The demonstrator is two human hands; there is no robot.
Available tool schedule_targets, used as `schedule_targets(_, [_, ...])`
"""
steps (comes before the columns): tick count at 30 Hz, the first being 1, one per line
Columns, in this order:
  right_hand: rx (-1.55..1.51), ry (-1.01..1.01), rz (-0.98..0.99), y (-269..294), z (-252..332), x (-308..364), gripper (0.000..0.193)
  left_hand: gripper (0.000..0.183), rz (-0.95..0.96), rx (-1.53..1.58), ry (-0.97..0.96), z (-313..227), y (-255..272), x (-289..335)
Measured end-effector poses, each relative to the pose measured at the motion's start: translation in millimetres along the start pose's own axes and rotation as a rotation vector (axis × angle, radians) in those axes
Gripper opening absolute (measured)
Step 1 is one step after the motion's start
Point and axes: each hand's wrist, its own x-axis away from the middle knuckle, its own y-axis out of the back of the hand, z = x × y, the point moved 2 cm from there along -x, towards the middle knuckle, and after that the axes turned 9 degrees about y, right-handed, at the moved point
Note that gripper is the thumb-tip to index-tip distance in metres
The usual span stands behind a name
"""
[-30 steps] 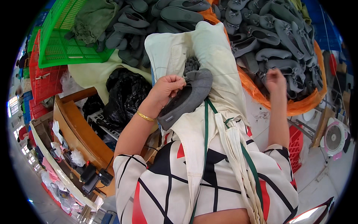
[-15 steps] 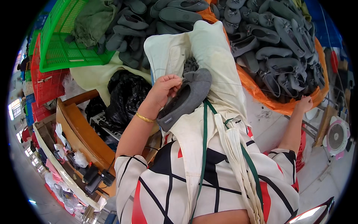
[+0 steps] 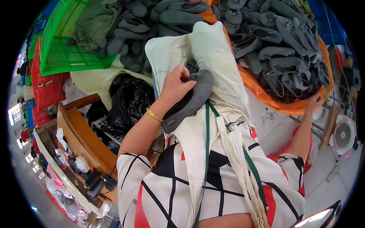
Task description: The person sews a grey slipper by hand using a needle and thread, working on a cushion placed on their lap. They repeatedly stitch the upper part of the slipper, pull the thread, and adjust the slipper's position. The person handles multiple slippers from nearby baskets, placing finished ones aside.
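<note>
A dark grey slip-on shoe (image 3: 204,89) lies on my lap over the pale cloth (image 3: 224,62), its toe pointing up and to the right. My left hand (image 3: 177,86) grips it at the toe end of the opening, thumb and fingers closed on the edge. From there a thin dark thread (image 3: 228,84) stretches out to the right, nearly straight. Out at the right, beside the orange sack's rim, my right hand (image 3: 315,103) is closed in a pinch at the thread's far end. Whether a needle is in those fingers is too small to see.
An orange sack (image 3: 262,99) full of grey shoes with bows stands at the right front. More grey shoes (image 3: 180,17) are piled ahead, beside a green crate (image 3: 78,57). A wooden drawer (image 3: 89,133) and black plastic bag (image 3: 131,97) lie left; a fan (image 3: 343,136) is right.
My left hand has shifted up and right, its thumb now over the shoe's toe edge. My right hand has moved slightly further right, drawing the thread out.
</note>
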Motion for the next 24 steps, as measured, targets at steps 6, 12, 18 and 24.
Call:
schedule_targets(6, [0.417,0.111,0.110,71,-76,-44,0.033,0.037,0.051,0.153,0.065,15,-1,-3])
schedule_targets(12, [-0.163,0.269,0.281,10,82,6,0.027,0.029,0.127,0.238,0.085,21,2,-7])
schedule_targets(18, [-0.876,0.777,0.803,10,352,142,0.025,0.019,-0.135,-0.055,-0.043,-16,14,11])
schedule_targets(24, [-0.858,1.003,0.865,15,406,192,0.015,0.024,0.093,0.080,0.175,-30,7,35])
